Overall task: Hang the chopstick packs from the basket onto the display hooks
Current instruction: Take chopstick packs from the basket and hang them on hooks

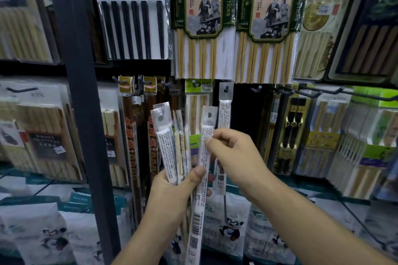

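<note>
My left hand [172, 187] grips a fanned bunch of several slim clear chopstick packs [165, 146] with white printed labels, tops pointing up. My right hand [232, 153] pinches the upper part of the rightmost pack of the bunch [207, 122], whose hang hole is at the top. Just behind it, one identical pack [225, 112] hangs on a display hook [226, 88]. An empty hook [257, 89] juts out to the right of it. The basket is not in view.
Wide chopstick packs fill the upper row [202, 17]. Dark-wood packs [131, 135] hang to the left, more packs [295, 127] to the right. A dark vertical shelf post [84, 114] stands on the left. Panda-printed bags [230, 221] sit below.
</note>
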